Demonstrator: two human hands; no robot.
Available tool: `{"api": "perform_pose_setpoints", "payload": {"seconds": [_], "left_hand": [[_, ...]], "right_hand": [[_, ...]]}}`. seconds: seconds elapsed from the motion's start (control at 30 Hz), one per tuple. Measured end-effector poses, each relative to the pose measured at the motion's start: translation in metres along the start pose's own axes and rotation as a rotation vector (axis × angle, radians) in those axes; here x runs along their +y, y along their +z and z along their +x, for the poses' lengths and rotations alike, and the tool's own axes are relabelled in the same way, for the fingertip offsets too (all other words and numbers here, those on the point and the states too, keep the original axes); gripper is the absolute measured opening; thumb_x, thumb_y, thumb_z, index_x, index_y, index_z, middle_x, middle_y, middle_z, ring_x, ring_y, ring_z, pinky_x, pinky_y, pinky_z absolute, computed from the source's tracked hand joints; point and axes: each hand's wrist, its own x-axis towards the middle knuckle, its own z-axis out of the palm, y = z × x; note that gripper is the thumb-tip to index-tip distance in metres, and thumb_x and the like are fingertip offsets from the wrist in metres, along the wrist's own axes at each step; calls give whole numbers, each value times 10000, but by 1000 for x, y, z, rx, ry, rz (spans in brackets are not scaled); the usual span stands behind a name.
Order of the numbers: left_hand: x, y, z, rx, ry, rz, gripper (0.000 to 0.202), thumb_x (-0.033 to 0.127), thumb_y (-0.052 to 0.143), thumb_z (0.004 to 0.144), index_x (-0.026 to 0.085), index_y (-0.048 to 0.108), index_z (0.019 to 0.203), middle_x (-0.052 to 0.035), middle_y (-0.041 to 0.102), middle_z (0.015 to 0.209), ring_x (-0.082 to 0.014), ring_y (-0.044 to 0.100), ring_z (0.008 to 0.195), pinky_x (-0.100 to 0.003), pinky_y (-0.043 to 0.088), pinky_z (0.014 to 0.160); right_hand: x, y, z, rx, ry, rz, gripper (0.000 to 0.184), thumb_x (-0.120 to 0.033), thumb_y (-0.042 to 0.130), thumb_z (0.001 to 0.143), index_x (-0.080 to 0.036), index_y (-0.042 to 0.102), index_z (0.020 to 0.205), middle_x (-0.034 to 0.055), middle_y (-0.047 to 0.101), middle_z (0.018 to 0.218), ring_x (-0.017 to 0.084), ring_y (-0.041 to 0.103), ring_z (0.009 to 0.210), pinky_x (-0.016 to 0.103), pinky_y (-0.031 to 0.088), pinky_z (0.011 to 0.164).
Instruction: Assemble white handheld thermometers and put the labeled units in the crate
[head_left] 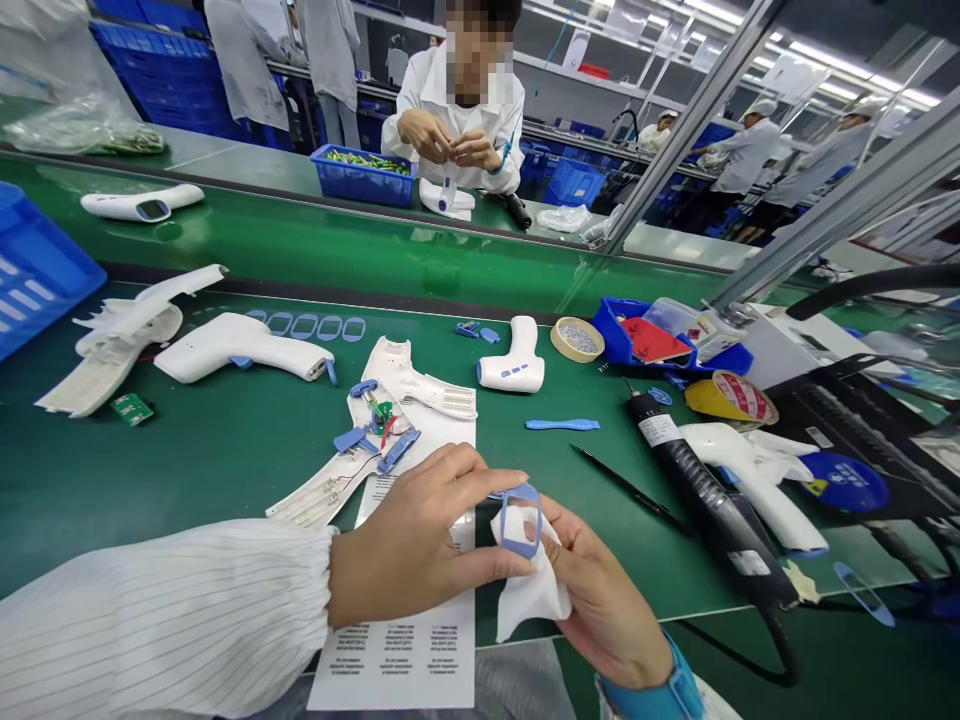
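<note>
Blue plastic frame (537, 520): a small, hollow, rounded-rectangular ring with a narrow rim, held up and tilted above the table, with white cloth showing through its opening.

White cloth wipe (529, 590): soft, crumpled and bunched against the frame, with one corner hanging down below it.

Left hand (420, 530): reaches in from the left, its fingertips pinching the frame's left edge.

Right hand (611, 600): curled up from below on the right, fingers wrapped in the wipe and pressing it against the frame.
</note>
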Motion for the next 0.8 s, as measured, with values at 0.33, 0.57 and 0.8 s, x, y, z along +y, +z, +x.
{"api": "perform_pose_setpoints", "payload": {"seconds": [0.33,0.57,0.8], "left_hand": [[0,-2,-2,-26,-63,40,463,429,599,786,228,523,1196,-45,538,913,-180,520,859,-305,485,741],[-10,4,-8,-2,-155,9,416,395,578,801,365,488,1206,-30,582,978,-186,579,822,-174,442,425],[-11,9,-7,52,-182,-6,406,403,586,790,358,501,1183,-32,585,967,-193,582,832,-166,445,409]], "right_hand": [[-25,-21,-19,163,-89,-97,246,-340,742,673,-164,633,807,6,569,638,94,468,571,178,367,523],[-125,-51,-40,607,-561,-647,347,-339,695,685,-219,573,988,5,622,761,125,532,577,224,415,506],[-240,-116,22,998,-884,-1045,197,-292,526,874,-141,571,992,38,605,930,149,591,768,320,495,675]]}}
